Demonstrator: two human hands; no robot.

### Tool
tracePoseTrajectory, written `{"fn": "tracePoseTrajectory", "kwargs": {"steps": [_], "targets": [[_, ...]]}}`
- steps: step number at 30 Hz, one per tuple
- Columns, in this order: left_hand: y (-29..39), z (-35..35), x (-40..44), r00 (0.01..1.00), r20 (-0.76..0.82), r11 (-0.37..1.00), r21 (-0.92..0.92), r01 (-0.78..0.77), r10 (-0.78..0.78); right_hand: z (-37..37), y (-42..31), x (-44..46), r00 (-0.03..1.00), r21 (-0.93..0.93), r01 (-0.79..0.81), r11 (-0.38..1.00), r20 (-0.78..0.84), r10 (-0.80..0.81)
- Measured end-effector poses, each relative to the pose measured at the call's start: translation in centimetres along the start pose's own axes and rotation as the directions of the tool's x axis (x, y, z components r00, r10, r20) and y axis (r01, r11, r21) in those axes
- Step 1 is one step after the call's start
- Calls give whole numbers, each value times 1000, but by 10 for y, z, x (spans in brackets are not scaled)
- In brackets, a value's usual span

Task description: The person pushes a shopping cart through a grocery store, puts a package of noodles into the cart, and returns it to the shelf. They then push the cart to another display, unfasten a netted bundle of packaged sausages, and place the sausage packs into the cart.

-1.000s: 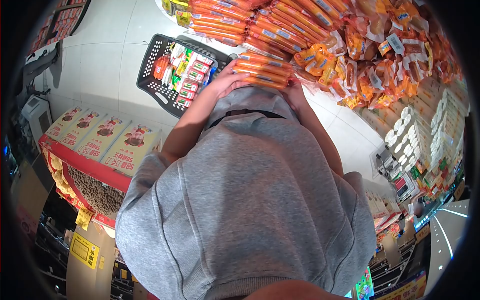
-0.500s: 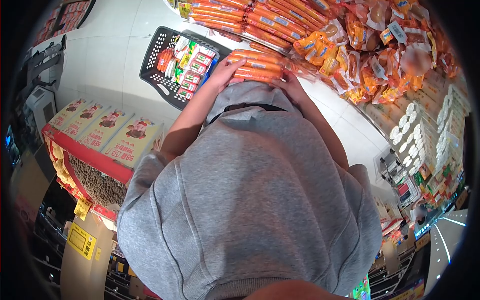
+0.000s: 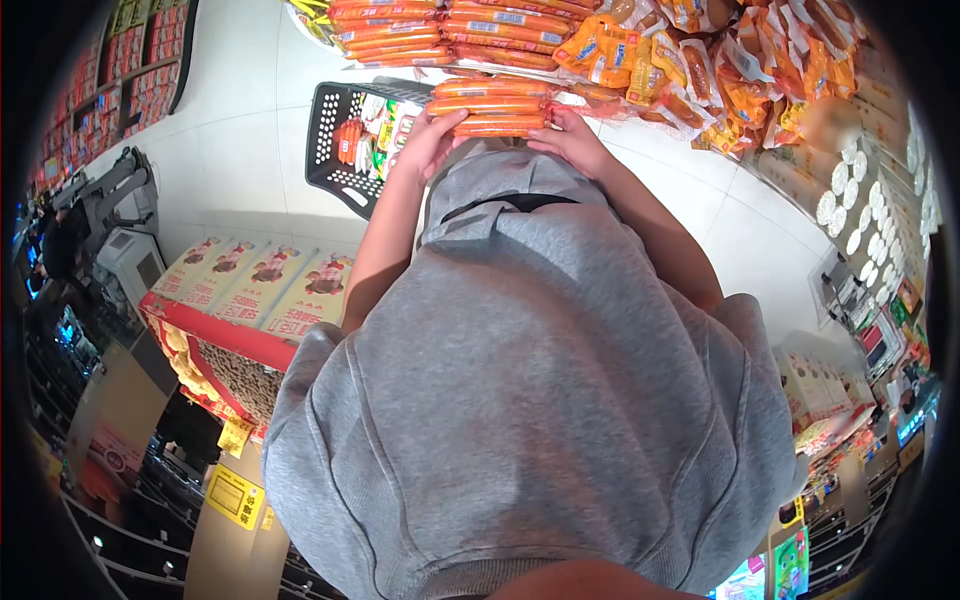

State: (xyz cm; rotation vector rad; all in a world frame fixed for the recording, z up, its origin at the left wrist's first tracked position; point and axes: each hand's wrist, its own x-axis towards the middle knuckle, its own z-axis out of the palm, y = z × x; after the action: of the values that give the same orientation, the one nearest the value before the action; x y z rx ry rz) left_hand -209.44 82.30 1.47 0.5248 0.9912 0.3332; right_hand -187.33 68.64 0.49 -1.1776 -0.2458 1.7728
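Between my hands is a stack of several long orange-wrapped sausages (image 3: 492,106), lying crosswise in front of my body. My left hand (image 3: 432,142) is closed on the stack's left end, its thumb along the near side. At the right end, my right hand (image 3: 572,142) grips the stack, fingers bent along the near edge. Just beyond are more sausages of the same look (image 3: 505,38), laid in neat rows on a display. To the left of my left hand, a black perforated shopping basket (image 3: 322,140) holds several packaged goods, partly hidden by my arm.
Loose orange and yellow snack packs (image 3: 690,75) are heaped at the back right. Beside them lie rows of white round items (image 3: 850,190). A red-edged display of printed boxes (image 3: 250,285) stands close on my left. Pale tiled floor (image 3: 235,130) shows between displays.
The view has shifted, so the surroundings sit differently in the picture. My hands and the sausage stack appear slightly higher and further left, nearer the basket, whose contents are more covered.
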Motion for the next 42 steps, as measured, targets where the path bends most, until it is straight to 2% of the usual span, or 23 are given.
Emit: {"fn": "tracePoseTrajectory", "kwargs": {"steps": [2, 5, 6, 9, 10, 13, 14, 17, 20, 22, 26, 28, 32, 35, 42], "targets": [[1, -2, 4, 999, 30, 999, 44, -20, 18, 3, -3, -1, 999, 29, 35, 999, -17, -34], [12, 7, 10, 998, 45, 999, -24, -30, 31, 7, -11, 1, 997, 87, 64, 994, -57, -59], [14, 7, 18, 998, 45, 992, -124, -26, 32, 8, -14, 3, 994, 112, 95, 989, -69, -87], [27, 20, 28, 999, 43, 993, -119, -12, 17, 10, -20, 12, 989, 124, 121, 985, -106, -108], [32, 26, 30, 1000, -6, 998, -69, -5, 5, 11, -22, 15, 988, 118, 118, 986, -117, -104], [30, 25, 45, 996, -89, 999, 41, -1, 5, 14, -28, 20, 978, 220, 23, 975, -210, 24], [29, 23, 48, 998, -57, 999, 47, -9, 11, 13, -29, 22, 976, 193, 11, 981, -213, 32], [23, 29, 53, 990, -138, 997, 74, -17, 27, 9, -29, 27, 970, 142, -34, 989, -232, 67], [23, 39, 49, 991, -132, 999, 30, -24, 28, 10, -28, 31, 957, 167, -71, 983, -267, 114], [18, 34, 57, 994, -108, 999, -2, 32, -32, 9, -25, 37, 946, 202, -73, 977, -295, 132], [17, 29, 65, 994, -68, 996, -36, 85, -87, 4, -19, 45, 962, 250, -39, 968, -252, 104], [15, 21, 67, 996, 26, 994, -74, 86, -84, -5, -13, 46, 978, 316, -44, 948, -181, 106], [3, 7, 70, 995, 97, 987, -162, 23, -7, -10, -4, 46, 975, 331, 16, 944, -216, 59], [-7, 12, 65, 999, -1, 982, -186, -44, 45, -11, 5, 49, 972, 337, 82, 938, -236, 0], [4, 21, 64, 1000, -15, 995, -96, 13, -15, 1, -7, 45, 967, 371, 69, 926, -252, 29]]}}
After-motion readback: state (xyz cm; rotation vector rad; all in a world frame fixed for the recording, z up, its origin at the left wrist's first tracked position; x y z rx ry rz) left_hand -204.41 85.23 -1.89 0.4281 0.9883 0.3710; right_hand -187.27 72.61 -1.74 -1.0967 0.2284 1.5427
